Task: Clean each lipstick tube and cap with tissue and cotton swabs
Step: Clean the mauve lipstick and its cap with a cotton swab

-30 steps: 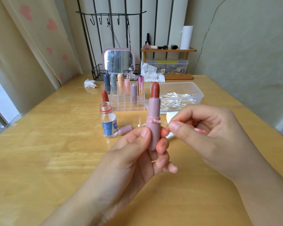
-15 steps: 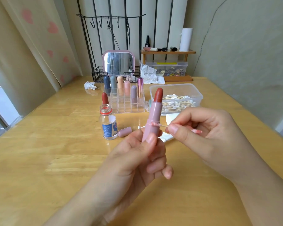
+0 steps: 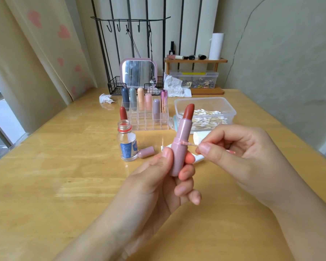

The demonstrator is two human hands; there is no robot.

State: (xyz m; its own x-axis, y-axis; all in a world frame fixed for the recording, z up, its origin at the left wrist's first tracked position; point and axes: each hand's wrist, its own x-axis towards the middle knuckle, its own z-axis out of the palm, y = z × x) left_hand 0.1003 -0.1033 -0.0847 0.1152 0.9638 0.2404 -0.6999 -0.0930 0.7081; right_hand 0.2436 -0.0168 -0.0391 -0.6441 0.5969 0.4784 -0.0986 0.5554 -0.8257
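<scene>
My left grip (image 3: 158, 178) holds the pink lipstick tube (image 3: 180, 147) nearly upright — my right grip (image 3: 239, 153) pinches a cotton swab (image 3: 188, 143) against its collar.

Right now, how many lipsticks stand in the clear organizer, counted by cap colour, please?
Dark blue: 1
Grey-green: 1
Peach: 1
Pink: 1
Lilac: 1
Metallic purple: 1
Total in the clear organizer: 6
</scene>
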